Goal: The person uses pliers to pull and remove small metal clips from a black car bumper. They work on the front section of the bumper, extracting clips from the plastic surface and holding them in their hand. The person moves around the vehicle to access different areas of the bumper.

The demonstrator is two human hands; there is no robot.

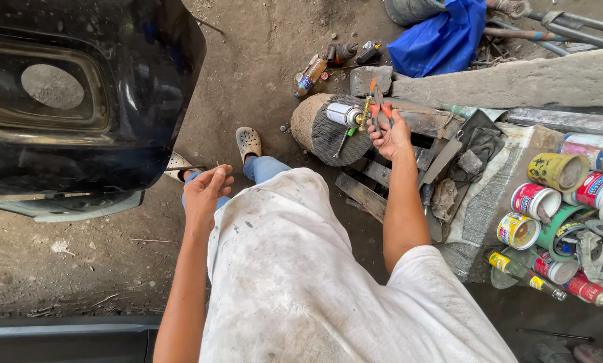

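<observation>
Bare dirt floor (261, 74) of an outdoor workshop, dark glossy car body panel (79, 101) lying at the left, a blue plastic sheet (442, 37) and metal pipes at the top right. We are looking down over a stained white shirt and two sandalled feet. Our right hand (390, 134) is reaching out over a round stump (325, 131) and its grip is clamped on one pair of pliers (380, 107) with orange and dark handles, nose pointing away from us. We are judging the pliers stiff, fairly light and easy to control by the coated handles, which is where the fingers are wrapping them. Our left hand (204, 198) is hanging near the panel's edge, thumb and forefinger pinched together on one thin sliver, perhaps a wire or pin (217, 163); it is too small to tell, but likely light and easy to drop. One small gas canister (343, 114) with a brass nozzle is lying on the stump just beside the pliers. At the right, on a cloth-covered table (489, 202), we are counting about seven paint tins (535, 200), some open, and one glass bottle (523, 272); the edge is cutting off more.
</observation>
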